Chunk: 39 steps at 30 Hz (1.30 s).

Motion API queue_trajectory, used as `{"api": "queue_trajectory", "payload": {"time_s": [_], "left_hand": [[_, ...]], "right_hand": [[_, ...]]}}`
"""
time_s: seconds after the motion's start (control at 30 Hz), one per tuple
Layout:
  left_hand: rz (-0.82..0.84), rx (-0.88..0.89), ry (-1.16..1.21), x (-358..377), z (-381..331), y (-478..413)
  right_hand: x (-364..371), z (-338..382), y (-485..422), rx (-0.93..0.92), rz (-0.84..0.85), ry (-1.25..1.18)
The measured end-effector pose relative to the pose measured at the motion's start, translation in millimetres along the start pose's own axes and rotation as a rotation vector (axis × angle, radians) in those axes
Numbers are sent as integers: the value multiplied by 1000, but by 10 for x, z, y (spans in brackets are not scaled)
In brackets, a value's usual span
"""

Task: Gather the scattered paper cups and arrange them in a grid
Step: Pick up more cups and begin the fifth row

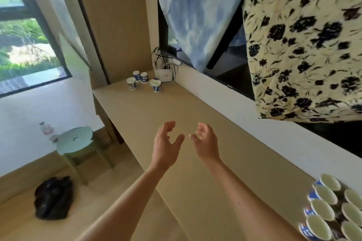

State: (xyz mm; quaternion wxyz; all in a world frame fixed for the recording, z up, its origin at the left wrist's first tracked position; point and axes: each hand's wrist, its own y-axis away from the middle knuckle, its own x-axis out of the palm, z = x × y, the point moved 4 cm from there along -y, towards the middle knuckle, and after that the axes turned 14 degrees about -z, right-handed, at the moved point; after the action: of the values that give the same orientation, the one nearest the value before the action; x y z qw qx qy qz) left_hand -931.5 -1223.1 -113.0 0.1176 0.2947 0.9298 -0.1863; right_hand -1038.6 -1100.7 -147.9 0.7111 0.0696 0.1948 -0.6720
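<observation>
My left hand (166, 143) and right hand (205, 141) hover empty, fingers loosely apart, above the bench (156, 107). Far cups (144, 81) stand crowded; I reckon a hasty grab topples neighbours.

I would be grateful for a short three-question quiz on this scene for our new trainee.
1. True or false: the left hand holds a paper cup.
2. The loose cups stand: A) at the near edge of the counter; B) at its far end, beside the white box; C) inside the white box.
3. Fill in: the arranged cups sit at the lower ____ of the view.

Key: 1 false, the hand is open and empty; 2 B; 3 right.
</observation>
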Motion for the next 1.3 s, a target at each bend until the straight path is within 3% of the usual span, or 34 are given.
{"api": "queue_trajectory", "payload": {"time_s": [0.4, 0.77, 1.3], "left_hand": [[-55, 62, -23, -506, 378, -1353], [35, 88, -91, -476, 1191, -2937], [168, -58, -68, -684, 2370, -4694]], "right_hand": [[1494, 691, -464, -26, 76, -56], [2904, 791, -1403, 82, 27, -81], [4326, 849, -2183, 198, -72, 75]]}}
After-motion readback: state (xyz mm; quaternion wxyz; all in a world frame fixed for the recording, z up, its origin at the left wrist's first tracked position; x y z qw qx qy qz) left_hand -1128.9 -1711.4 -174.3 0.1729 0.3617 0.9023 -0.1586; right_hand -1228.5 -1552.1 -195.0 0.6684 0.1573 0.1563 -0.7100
